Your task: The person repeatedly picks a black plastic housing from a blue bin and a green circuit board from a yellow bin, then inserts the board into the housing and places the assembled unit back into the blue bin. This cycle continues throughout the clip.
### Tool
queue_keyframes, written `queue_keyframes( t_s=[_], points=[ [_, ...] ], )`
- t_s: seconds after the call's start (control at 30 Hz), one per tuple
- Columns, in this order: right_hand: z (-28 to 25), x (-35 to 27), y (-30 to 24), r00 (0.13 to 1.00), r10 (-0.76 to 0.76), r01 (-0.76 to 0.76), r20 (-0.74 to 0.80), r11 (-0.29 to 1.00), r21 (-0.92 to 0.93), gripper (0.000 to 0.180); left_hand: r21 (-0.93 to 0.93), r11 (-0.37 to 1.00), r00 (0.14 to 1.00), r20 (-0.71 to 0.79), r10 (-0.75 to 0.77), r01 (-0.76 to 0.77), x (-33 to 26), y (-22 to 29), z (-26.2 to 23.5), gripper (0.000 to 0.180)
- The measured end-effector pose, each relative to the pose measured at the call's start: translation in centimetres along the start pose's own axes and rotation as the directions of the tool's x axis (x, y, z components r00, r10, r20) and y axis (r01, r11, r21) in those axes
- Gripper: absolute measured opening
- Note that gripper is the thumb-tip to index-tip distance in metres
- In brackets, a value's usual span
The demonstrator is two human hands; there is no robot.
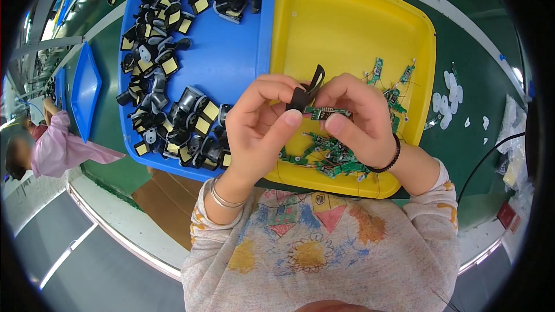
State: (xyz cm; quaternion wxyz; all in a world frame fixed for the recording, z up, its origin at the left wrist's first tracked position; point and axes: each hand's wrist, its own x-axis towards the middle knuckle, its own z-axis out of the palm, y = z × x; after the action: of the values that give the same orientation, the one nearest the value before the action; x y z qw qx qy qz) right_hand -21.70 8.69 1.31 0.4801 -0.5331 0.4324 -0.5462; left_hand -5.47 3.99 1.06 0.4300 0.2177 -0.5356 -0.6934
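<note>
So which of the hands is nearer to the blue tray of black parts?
Left. The left hand hangs over the blue tray's right edge; the right hand is over the yellow tray, farther off.

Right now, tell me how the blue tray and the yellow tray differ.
The blue tray holds many black plastic parts; the yellow tray holds small green circuit boards with thin wires. The blue tray is crowded along its left side and top; the yellow tray is mostly bare. Both lie side by side on the green table.
</note>
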Motion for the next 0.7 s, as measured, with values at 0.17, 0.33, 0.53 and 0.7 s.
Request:
queue_keyframes(
  t_s=[0.17,0.33,0.53,0.7],
  points=[
    [0.3,-0.1,0.0,0.998,-0.058,0.056,-0.018,0.995,-0.077,0.014,-0.087,0.996,0.999,0.036,-0.011,0.014,0.0,-0.2,-0.4,0.017],
    [-0.3,0.1,-0.1,0.998,-0.069,0.067,-0.016,0.994,-0.086,0.011,0.028,0.999,0.998,0.055,-0.016,0.015,0.4,0.3,0.2,0.019],
    [-0.5,-0.1,-0.2,1.0,0.015,-0.015,-0.024,1.0,-0.006,0.008,0.31,0.951,0.993,0.107,-0.046,0.011,0.2,0.1,-0.5,0.02],
    [-0.6,0.2,0.5,0.997,-0.073,0.072,-0.007,0.997,-0.034,0.01,0.406,0.912,0.997,0.073,0.021,-0.049,0.1,0.0,-0.9,0.021]
  ],
)
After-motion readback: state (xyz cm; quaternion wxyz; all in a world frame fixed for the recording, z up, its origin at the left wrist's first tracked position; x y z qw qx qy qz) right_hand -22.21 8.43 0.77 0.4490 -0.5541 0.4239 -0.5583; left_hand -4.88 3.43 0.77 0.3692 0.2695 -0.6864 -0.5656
